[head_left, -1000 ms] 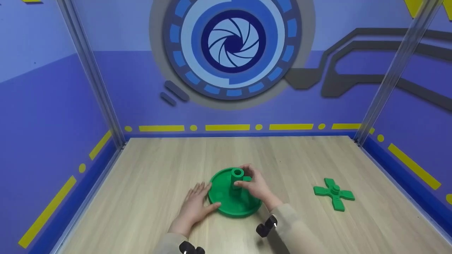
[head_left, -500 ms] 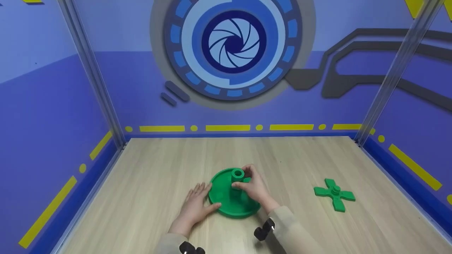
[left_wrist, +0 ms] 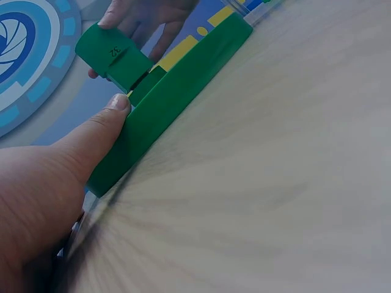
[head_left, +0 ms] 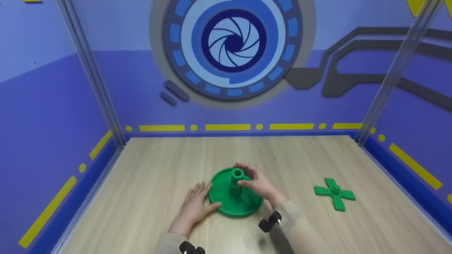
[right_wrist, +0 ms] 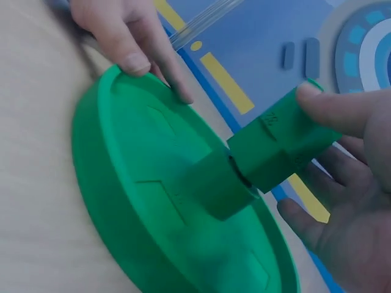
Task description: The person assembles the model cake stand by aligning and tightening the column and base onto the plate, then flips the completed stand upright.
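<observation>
A round green dish [head_left: 221, 197] with a raised rim lies flat on the table. From its middle rises a short round post [right_wrist: 214, 183], and a green hollow tube [head_left: 237, 180] stands on top of it, with a thin dark gap at the joint. My right hand [head_left: 259, 184] pinches this tube, thumb on the near side and fingers around the back. Marks like a number show on the tube's side [left_wrist: 113, 55]. My left hand [head_left: 196, 208] rests against the dish's left rim with fingers straight and spread, the thumb touching the near rim.
To the right, a green cross-shaped piece [head_left: 334, 193] with a stepped round knob at its centre lies on the wooden table [head_left: 169, 165]. Patterned blue walls [head_left: 116, 70] and metal posts [head_left: 93, 77] bound the table at the back and sides.
My right hand has turned slightly around the tube, its thumb shifting to the right and its fingers reaching farther behind. The left hand, dish and cross-shaped piece stay in place.
</observation>
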`<act>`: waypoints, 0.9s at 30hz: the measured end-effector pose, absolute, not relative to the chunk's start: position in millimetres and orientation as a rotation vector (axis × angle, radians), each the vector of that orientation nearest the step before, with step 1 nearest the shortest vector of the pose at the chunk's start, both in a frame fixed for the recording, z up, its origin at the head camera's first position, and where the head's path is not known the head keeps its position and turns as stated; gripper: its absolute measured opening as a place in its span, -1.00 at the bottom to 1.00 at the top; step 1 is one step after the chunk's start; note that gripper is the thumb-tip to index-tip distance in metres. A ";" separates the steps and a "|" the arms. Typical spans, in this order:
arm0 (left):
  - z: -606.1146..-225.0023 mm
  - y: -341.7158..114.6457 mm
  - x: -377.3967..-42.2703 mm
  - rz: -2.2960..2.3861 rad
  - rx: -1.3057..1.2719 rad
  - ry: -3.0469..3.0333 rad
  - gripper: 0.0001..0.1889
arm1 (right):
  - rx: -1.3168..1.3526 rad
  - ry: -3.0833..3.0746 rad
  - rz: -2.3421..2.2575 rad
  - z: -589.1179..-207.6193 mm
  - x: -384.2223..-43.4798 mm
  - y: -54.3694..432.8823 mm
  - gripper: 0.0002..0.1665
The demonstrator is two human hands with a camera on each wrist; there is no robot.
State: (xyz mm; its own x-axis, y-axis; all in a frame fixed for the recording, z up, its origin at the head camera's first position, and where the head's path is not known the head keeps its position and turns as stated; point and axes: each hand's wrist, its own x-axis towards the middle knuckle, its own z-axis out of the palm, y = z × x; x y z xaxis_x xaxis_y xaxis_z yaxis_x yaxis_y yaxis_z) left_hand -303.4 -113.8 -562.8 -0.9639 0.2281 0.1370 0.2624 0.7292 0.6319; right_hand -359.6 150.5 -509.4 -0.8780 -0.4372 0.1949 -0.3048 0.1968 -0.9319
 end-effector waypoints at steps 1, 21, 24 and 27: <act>-562.9 -113.8 -303.4 -1.063 -0.409 -2.873 -0.04 | -0.725 2.335 -1.767 -508.6 -359.8 151.0 -0.28; -561.5 -113.8 -303.0 -1.071 -0.398 -2.883 -0.04 | -0.503 2.494 -1.845 -514.4 -354.1 142.1 -0.44; -561.7 -113.9 -303.2 -1.065 -0.400 -2.881 -0.03 | -0.486 2.521 -1.865 -516.8 -354.6 140.6 -0.44; -562.0 -113.8 -303.5 -1.061 -0.398 -2.882 -0.03 | -0.460 2.543 -1.890 -518.4 -355.1 138.3 -0.44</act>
